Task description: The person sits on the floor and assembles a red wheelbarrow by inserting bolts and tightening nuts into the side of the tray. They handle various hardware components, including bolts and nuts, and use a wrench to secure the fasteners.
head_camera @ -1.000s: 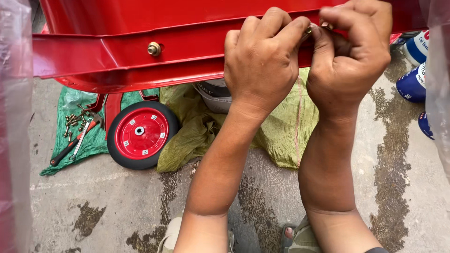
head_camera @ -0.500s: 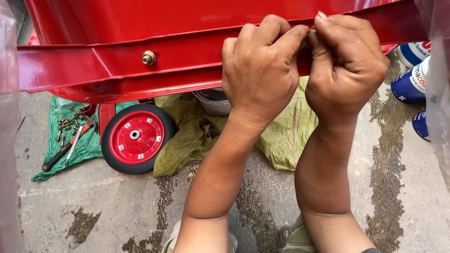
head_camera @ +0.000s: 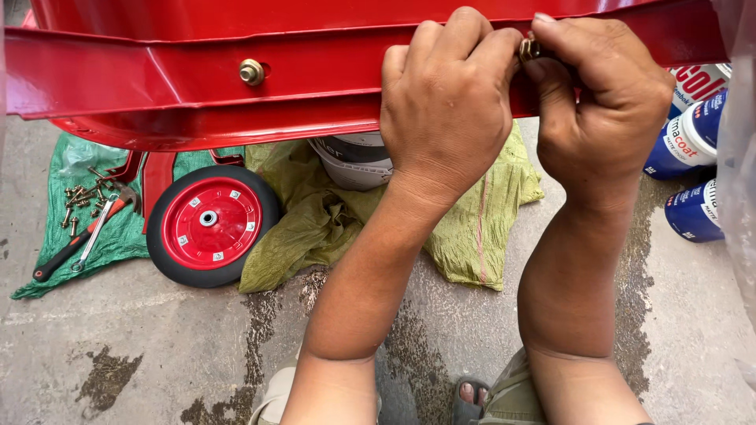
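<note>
A red metal tray body (head_camera: pixel 157 79) spans the top of the view, its rim facing me. A brass bolt head (head_camera: pixel 252 72) sits in the rim at the left. My left hand (head_camera: pixel 445 110) and my right hand (head_camera: pixel 602 110) press together on the rim at the right. Between their fingertips shows a small brass fastener (head_camera: pixel 528 49); my right thumb and forefinger pinch it and my left fingers curl against it and the rim. How the fastener sits in the metal is hidden by my fingers.
On the concrete floor lie a red wheel with a black tyre (head_camera: pixel 211 224), a green cloth (head_camera: pixel 118 236) with loose bolts (head_camera: pixel 83 201) and a hammer (head_camera: pixel 75 244), an olive cloth (head_camera: pixel 331 224), a white bucket (head_camera: pixel 354 161) and blue-and-white paint cans (head_camera: pixel 693 142). My feet show at the bottom.
The view has shifted slightly, so the tray and my hands sit a little higher in frame. Both hands stay on the same spot of the rim, fingers working the fastener.
</note>
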